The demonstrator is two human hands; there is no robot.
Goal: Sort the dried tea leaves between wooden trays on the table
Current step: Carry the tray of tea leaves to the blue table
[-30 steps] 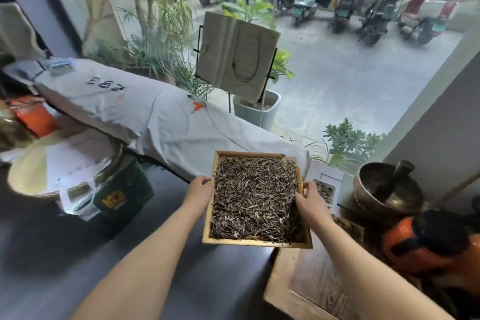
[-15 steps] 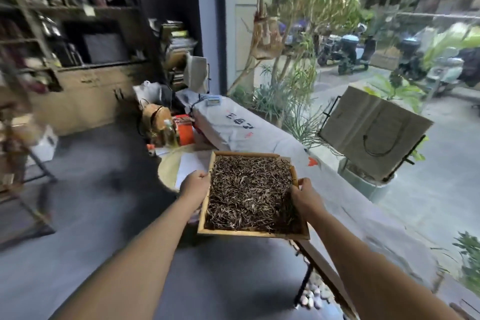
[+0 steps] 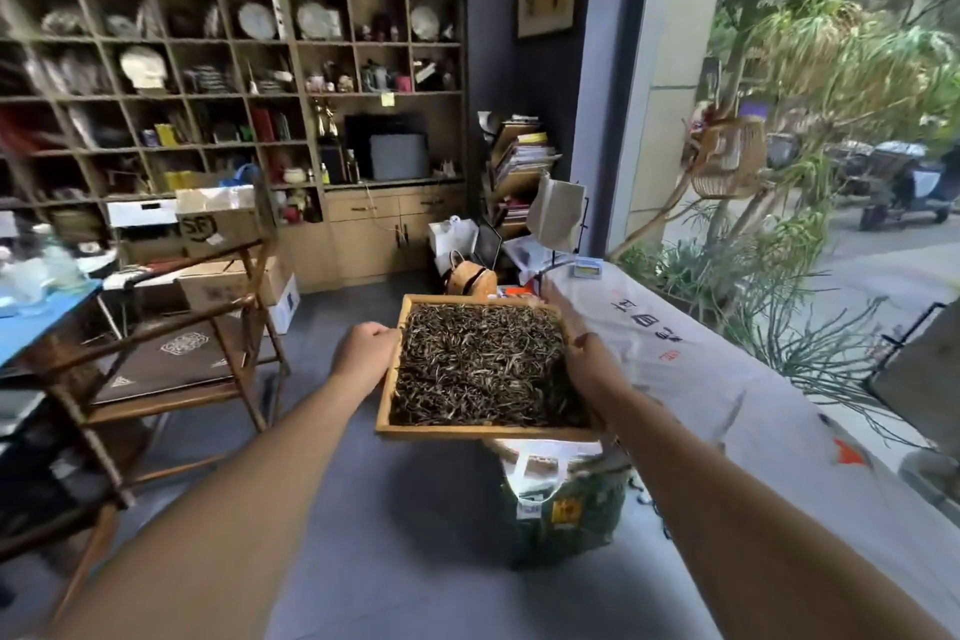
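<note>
A square wooden tray [image 3: 483, 431] full of dried tea leaves [image 3: 483, 369] hangs in the air in front of me, roughly level. My left hand [image 3: 363, 356] grips its left rim and my right hand [image 3: 592, 364] grips its right rim. No table top lies beneath the tray; grey floor and a bag are under it.
A green bag [image 3: 566, 504] with white handles stands on the floor just below the tray. A long bench under a white cloth [image 3: 727, 390] runs along the window at right. A wooden chair [image 3: 156, 369] stands at left, with a blue table [image 3: 36, 322] behind it and shelving [image 3: 234, 68] on the far wall.
I have turned left with the tray held in both hands. The view swung from the window and cloth-covered bench to the shelving wall and chair. Both grips are unchanged.
</note>
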